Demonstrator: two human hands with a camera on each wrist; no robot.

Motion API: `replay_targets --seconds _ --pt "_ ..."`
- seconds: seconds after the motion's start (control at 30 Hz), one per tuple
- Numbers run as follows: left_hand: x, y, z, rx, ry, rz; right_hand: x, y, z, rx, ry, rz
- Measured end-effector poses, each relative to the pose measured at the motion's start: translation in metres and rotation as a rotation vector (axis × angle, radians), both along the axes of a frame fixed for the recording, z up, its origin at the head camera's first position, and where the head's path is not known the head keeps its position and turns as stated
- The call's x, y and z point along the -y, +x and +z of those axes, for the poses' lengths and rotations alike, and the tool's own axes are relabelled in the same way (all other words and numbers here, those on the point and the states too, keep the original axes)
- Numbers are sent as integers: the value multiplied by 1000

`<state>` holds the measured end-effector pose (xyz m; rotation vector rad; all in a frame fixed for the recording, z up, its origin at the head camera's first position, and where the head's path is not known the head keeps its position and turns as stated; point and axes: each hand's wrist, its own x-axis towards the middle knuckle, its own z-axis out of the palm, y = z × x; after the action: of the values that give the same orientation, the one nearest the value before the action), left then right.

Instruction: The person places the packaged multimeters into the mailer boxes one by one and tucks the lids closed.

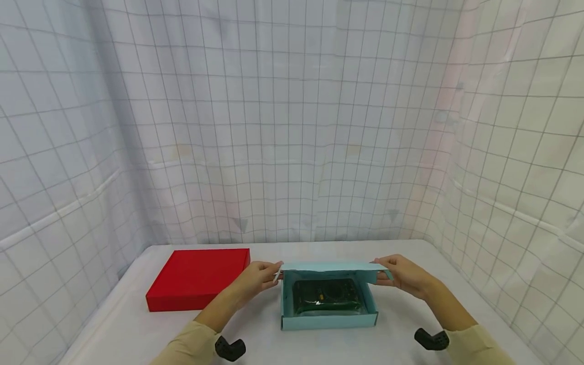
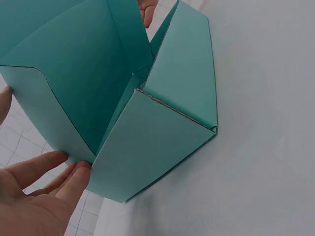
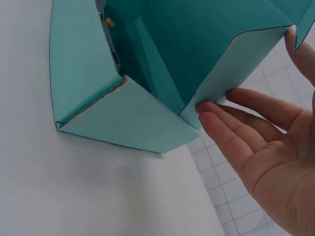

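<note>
A light teal cardboard box (image 1: 328,322) stands on the white table, its hinged lid (image 1: 326,266) partly raised. Inside lies a dark green item in shiny clear plastic (image 1: 326,295); its kind cannot be made out. At the lid's left side, my left hand (image 1: 258,276) touches the outer face of the side flap (image 2: 49,110) with extended fingertips (image 2: 78,174). On the opposite side, my right hand (image 1: 403,274) rests nearly straight fingers (image 3: 231,130) against the other side flap (image 3: 231,69), its thumb near the lid's front corner.
A closed red box (image 1: 198,279) lies left of the teal box, close to my left forearm. White gridded curtains (image 1: 292,126) enclose the table (image 1: 255,344) at the back and sides. A black device (image 1: 230,350) is fixed at each wrist.
</note>
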<state>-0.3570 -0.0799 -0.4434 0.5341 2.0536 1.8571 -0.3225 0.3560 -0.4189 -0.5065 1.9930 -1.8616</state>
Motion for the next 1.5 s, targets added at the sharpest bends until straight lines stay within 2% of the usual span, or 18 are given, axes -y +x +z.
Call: replay_targets --seconds 0.13,0.23,0.33,0.43,0.67,0.9,1.07,1.27,1.5 --pt "2 3 0 -5 -11 -4 -3 3 0 -21 34 29" --pt "5 3 -3 1 -6 -33 -6 7 -4 -30 63 45" --pt "7 2 -6 14 12 -75 -7 9 -7 -26 62 65" --pt "8 2 -7 5 6 -92 -7 9 -8 -19 29 88" --pt "11 2 -8 -25 -59 -55 -3 8 -10 -30 13 101" --pt "12 0 -10 -44 -65 -77 -5 8 -13 -40 67 63" --pt "11 1 -10 -52 -83 -71 -5 11 -13 -45 100 45" --pt "10 3 -9 -56 -112 -48 -4 13 -15 -76 121 53" --pt "9 4 -9 -61 -111 -57 -2 14 -17 -98 114 65"
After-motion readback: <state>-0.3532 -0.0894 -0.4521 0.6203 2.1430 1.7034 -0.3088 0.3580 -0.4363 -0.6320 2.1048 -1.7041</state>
